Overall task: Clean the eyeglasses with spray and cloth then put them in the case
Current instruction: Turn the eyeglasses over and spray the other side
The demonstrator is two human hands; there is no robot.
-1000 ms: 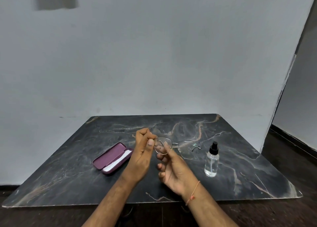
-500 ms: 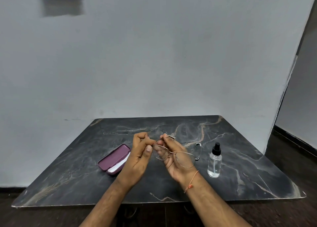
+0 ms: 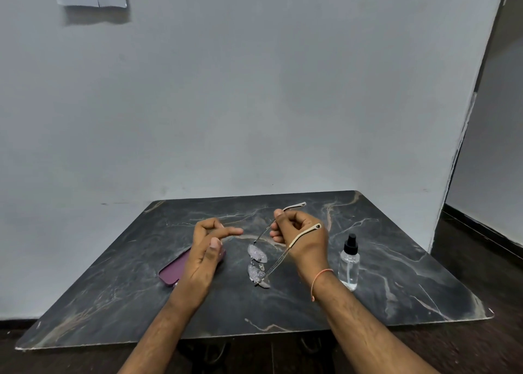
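my right hand (image 3: 300,239) pinches the eyeglasses (image 3: 259,263) by one temple, lenses hanging over the table (image 3: 396,297). left hand (image 3: 208,249) loose, holding nothing, above the purple case (image 3: 172,270). recommend fetching the spray bottle (image 3: 350,263) next, keeping fingers off the lenses.

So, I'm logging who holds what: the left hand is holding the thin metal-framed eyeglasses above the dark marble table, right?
Not quite: the head view shows the right hand holding the thin metal-framed eyeglasses above the dark marble table.
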